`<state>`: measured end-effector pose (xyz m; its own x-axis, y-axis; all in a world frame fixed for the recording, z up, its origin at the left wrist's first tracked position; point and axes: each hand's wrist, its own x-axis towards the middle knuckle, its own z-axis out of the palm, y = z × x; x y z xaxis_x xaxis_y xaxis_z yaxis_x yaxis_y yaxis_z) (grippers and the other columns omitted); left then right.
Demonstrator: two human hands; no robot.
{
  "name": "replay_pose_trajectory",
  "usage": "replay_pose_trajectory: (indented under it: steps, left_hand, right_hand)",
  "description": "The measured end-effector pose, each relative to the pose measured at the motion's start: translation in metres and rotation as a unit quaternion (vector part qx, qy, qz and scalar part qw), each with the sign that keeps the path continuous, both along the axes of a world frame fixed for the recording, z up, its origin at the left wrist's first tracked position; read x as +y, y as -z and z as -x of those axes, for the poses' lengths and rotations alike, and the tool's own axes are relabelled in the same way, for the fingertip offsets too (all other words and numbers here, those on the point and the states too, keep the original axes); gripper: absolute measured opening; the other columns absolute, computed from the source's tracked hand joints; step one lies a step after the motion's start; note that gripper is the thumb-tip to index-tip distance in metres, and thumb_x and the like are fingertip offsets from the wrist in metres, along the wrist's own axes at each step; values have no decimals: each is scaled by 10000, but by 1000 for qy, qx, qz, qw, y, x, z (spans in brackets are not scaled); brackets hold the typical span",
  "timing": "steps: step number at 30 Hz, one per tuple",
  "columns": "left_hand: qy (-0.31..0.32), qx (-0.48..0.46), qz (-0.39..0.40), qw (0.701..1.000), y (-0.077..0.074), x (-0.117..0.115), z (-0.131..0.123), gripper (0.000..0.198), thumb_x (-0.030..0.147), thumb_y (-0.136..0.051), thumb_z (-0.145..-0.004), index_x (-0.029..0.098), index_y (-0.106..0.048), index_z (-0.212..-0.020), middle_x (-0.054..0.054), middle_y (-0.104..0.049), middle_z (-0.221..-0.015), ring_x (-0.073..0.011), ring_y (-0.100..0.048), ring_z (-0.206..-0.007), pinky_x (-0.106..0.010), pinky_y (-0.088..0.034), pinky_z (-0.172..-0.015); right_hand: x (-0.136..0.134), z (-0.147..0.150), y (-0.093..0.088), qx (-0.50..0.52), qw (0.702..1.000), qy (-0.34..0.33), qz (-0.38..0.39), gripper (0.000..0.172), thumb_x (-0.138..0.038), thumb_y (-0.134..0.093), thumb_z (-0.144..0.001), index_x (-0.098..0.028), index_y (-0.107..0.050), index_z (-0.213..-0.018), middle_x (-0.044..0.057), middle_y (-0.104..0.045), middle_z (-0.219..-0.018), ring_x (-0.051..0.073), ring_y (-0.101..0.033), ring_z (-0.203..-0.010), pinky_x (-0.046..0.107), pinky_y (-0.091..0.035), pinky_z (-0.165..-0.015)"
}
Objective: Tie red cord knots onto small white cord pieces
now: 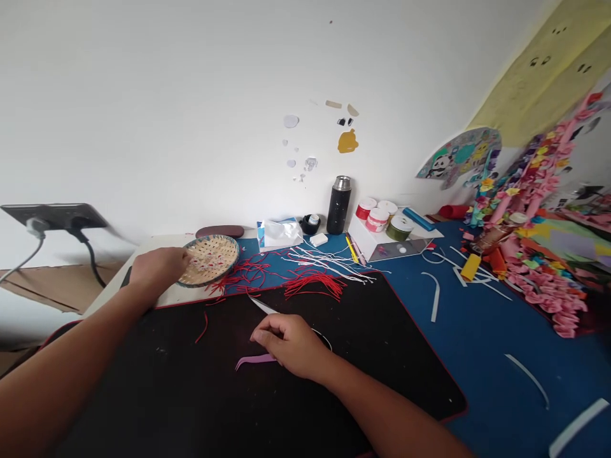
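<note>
My left hand [156, 272] is closed at the near-left rim of a shallow round woven basket [212, 259], with small red and pale bits in it. My right hand [292, 345] hovers over the black mat, thumb and forefinger pinched together; anything between them is too small to make out. Beneath it, partly hidden, are pink-purple tweezers [255, 360] with a bent tip. A pointed silver blade [261, 305] shows just beyond the fingers, and a thin white loop [324, 339] curves out behind the hand. Red strands [315, 285] and white strands [329, 262] lie in loose bunches farther back.
Along the wall stand a black flask [338, 207], a tissue pack [279, 235] and several lidded tubs [377, 219]. White paper strips [433, 296] are scattered on the blue table cover [487, 381] at right. Pink paper flowers [548, 292] crowd the far right.
</note>
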<state>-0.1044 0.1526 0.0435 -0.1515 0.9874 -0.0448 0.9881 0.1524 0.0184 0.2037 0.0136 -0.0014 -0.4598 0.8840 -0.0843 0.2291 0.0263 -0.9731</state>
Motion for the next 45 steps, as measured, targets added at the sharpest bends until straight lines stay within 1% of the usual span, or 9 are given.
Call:
replay_pose_trajectory:
  steps: [4, 7, 10, 16, 23, 30, 36, 41, 45]
  left_hand:
    - [23, 29, -44, 998, -4, -15, -32, 434, 398, -393, -1022, 165, -742, -1131, -170, -800, -1078, -401, -706, -964, -380, -449, -741]
    - [115, 3, -51, 992, -1, -28, -76, 389, 453, -461, -1010, 241, -762, -1135, -118, -814, -1101, -369, -736, -955, -355, -458, -719]
    - [251, -44, -62, 965, 3, -34, -127, 328, 410, -488, -1018, 275, -768, -1123, -68, -818, -1128, -313, -749, -983, -322, -481, -748]
    - [401, -68, -71, 911, 7, -9, -206, 275, 280, -528, -1004, 234, -749, -1162, -96, -785, -1172, -282, -737, -1015, -325, -517, -831]
    - [481, -26, -65, 874, 26, 19, -260, 239, 172, -531, -972, 174, -740, -1087, -132, -759, -1081, -267, -730, -911, -323, -519, -745]
    - [501, -21, -60, 863, 41, 27, -273, 260, 193, -481, -1009, 151, -736, -983, -163, -730, -1007, -292, -709, -897, -372, -524, -754]
    - [470, -95, -60, 876, 46, 27, -272, 256, 247, -515, -1000, 165, -742, -915, -147, -733, -983, -291, -701, -931, -377, -525, -803]
    - [385, -233, -94, 888, 29, 21, -261, 214, 285, -554, -968, 198, -740, -910, -116, -756, -1026, -282, -698, -981, -356, -514, -816]
    - [268, -374, -117, 880, 9, 1, -228, 326, 426, -485, -1005, 175, -691, -1018, -59, -732, -788, -203, -667, -679, -310, -513, -635]
  right_hand:
    - [0, 1, 1, -13, 999, -2, -31, 159, -283, -660, -953, -191, -788, -934, 1, -727, -836, 140, -624, -753, 226, -414, -653]
    - [-1, 3, 3, -27, 998, -2, -48, 163, -291, -657, -960, -200, -791, -943, 1, -748, -848, 146, -644, -759, 230, -421, -657]
    - [-2, 4, 3, -20, 997, 4, -76, 164, -273, -645, -970, -199, -791, -955, 6, -766, -871, 151, -666, -777, 231, -437, -680]
    - [-7, 0, -9, -1, 989, 18, -146, 174, -267, -612, -997, -207, -771, -961, 11, -782, -913, 159, -709, -820, 227, -465, -735]
    - [-9, -9, -17, -9, 978, 32, -208, 171, -274, -575, -1027, -220, -737, -1007, 6, -783, -957, 156, -723, -864, 220, -476, -792]
    - [-8, -12, -21, -6, 976, 45, -213, 149, -293, -591, -1030, -229, -726, -1023, 1, -794, -993, 152, -736, -890, 212, -487, -805]
    - [-8, -12, -21, -16, 976, 39, -215, 142, -299, -599, -1029, -232, -724, -1020, -1, -797, -1001, 157, -740, -897, 217, -489, -805]
    - [-7, -12, -19, -9, 977, 43, -208, 156, -287, -591, -1026, -230, -735, -1024, 4, -796, -994, 155, -738, -886, 217, -486, -803]
    - [-6, -11, -15, -1, 979, 53, -195, 168, -292, -593, -1011, -234, -750, -997, 8, -793, -945, 165, -736, -847, 229, -485, -770]
